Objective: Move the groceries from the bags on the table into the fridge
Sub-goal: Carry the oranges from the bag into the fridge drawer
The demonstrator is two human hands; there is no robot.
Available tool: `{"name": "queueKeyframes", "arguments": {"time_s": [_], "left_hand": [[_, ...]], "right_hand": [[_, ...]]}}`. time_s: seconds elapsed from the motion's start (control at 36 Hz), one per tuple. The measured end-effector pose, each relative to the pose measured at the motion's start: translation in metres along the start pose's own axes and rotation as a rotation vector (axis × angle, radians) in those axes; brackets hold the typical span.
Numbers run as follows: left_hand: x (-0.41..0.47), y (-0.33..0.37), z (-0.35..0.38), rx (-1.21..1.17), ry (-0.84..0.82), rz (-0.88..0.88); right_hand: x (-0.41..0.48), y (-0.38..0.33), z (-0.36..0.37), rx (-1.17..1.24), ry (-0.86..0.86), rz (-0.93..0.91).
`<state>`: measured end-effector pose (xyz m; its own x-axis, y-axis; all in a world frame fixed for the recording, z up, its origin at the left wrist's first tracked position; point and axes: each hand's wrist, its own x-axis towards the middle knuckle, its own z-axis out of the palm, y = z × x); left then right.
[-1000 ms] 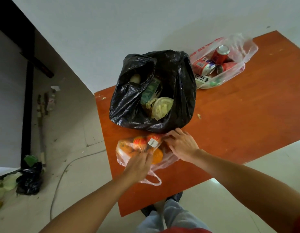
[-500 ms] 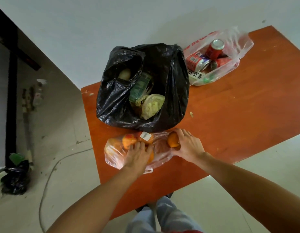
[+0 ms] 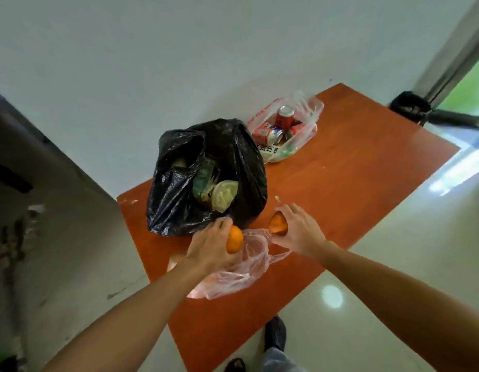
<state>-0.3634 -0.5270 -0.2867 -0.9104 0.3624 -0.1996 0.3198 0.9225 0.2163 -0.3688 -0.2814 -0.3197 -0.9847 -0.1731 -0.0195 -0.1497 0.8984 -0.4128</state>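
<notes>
An orange [image 3: 234,239] is held in the left hand [image 3: 210,244], with the fingers [image 3: 224,224] wrapped round it, just above the thin pink bag [image 3: 242,272]. A second orange [image 3: 277,223] is gripped in the right hand [image 3: 300,232], and the fingers there are curled over the top of it. The pink bag is laid flat and crumpled near the front edge of the orange desk [image 3: 353,189], under and between both hands. A little more orange fruit can be seen through it at its near end. A big black bag [image 3: 179,189] is set at the left end of the desk, close to the back edge, and its mouth is open. Green packets and a pale cabbage [image 3: 224,194] are seen inside it. A clear bag [image 3: 305,122] with red cans [image 3: 284,115] is placed behind it, by the back edge next to the wall. No fridge is seen in this view.
</notes>
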Motion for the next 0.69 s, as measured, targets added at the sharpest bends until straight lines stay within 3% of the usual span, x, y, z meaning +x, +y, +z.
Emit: {"name": "queueKeyframes", "arguments": {"time_s": [0.31,0.69], "left_hand": [[0.009,0.081,-0.050,0.090,0.153,0.366],[0.031,0.349,-0.054,0.287,0.159,0.900]], "right_hand": [[-0.113,0.017,-0.088,-0.198,0.145,0.206],[-0.313,0.144,-0.206,-0.351,0.345,0.455]]}}
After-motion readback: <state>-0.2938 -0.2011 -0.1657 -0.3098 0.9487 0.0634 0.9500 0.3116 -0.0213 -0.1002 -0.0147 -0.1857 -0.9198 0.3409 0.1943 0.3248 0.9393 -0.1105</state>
